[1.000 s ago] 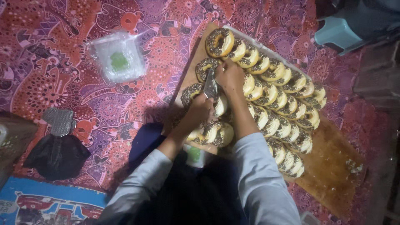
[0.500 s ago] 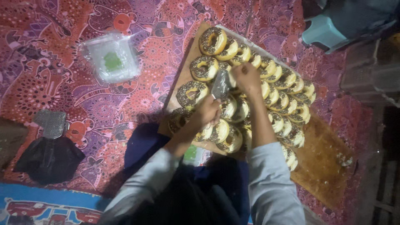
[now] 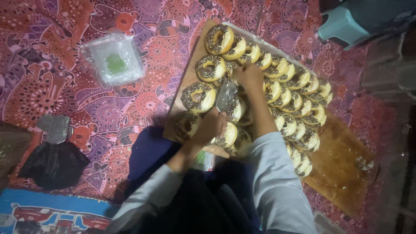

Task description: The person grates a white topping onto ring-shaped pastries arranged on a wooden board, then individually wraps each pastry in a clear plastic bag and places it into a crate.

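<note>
Blurring hides fingertips on both hands. Left hand (image 3: pixel 209 126) curled on a doughnut (image 3: pixel 228 135) at the board's (image 3: pixel 342 169) near edge; right hand (image 3: pixel 248 76), further up the board, pinches a grey scraper (image 3: pixel 226 96), fingers together.

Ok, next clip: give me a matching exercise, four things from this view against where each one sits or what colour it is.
Things:
1. doughnuts
2. clear plastic bag
3. plastic stool
4. black bag

Descriptions:
A. teal, at the top right
B. lying dark on the patterned mat at the lower left
C. in rows on the wooden board
D. see-through with something green inside, upper left

Pairs: 1-C, 2-D, 3-A, 4-B
</note>
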